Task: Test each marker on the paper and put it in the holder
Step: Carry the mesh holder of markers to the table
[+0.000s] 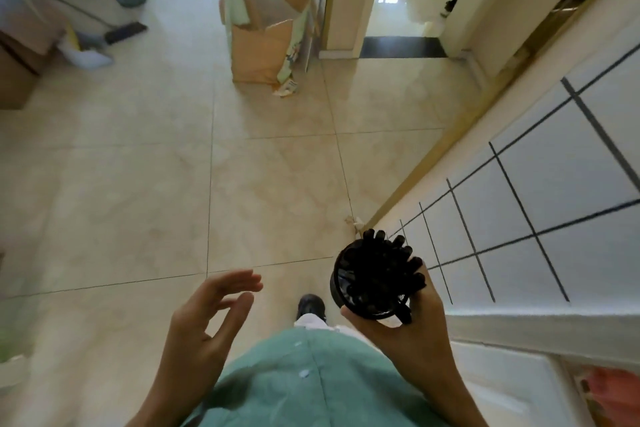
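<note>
Right hand [412, 319] grips the black holder [367, 282] from below, upright so the markers [388, 260] packed inside don't spill. Left hand [207, 315] hangs open, empty, over the floor [138, 201]; no paper in view

Beige tiled floor [138, 184] with leaning cardboard [266, 48] and broom [124, 32].

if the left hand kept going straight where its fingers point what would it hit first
Probably nothing soon: the open left hand points up and right over bare floor tiles, passing left of the marker holder. Depth is unclear.
</note>
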